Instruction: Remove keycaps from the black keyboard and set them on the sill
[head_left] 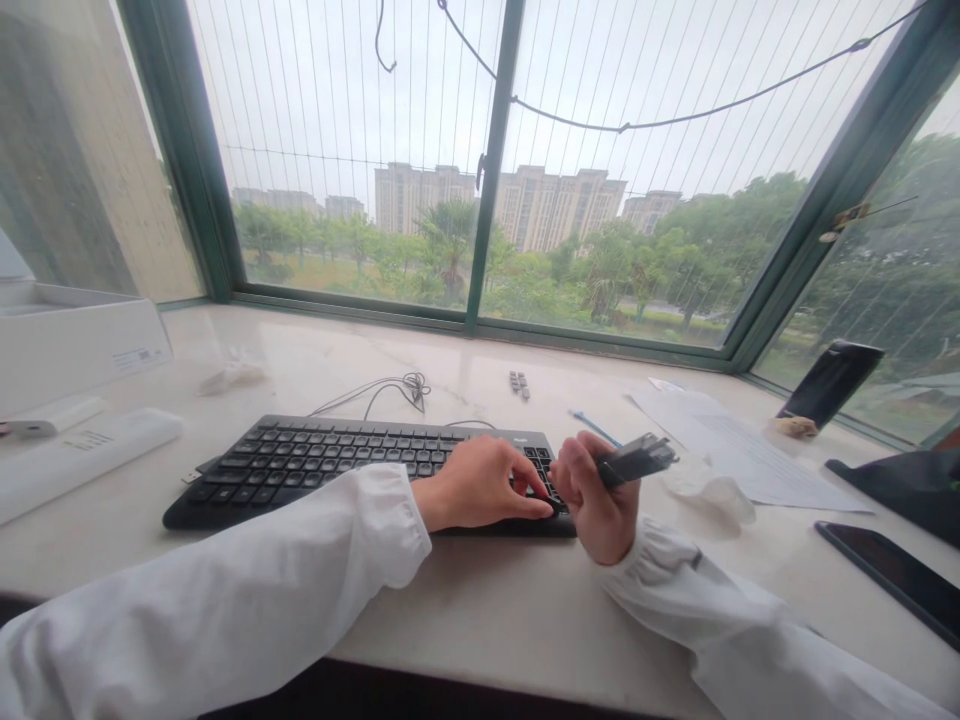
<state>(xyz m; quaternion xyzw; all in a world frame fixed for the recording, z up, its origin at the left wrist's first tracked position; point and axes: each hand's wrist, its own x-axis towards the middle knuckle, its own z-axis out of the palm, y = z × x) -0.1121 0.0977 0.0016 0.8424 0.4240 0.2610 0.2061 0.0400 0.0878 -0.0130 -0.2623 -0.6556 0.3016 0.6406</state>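
Note:
A black keyboard lies in front of me on the pale counter. My left hand rests over its lower right part, thumb and forefinger curled together at the number pad corner. What sits between those fingertips is too small and dark to make out. Just right of it, my right hand is closed around a dark grey tool with uneven, pronged pieces at its outer end, pointing right. The fingertips of the right hand are near the number pad. Behind the keyboard, several loose keycaps lie in a small group.
A coiled cable lies behind the keyboard. At left are a white box and a long white piece. On the right are a blue stick, crumpled plastic, printed paper and a phone. Windows stand behind.

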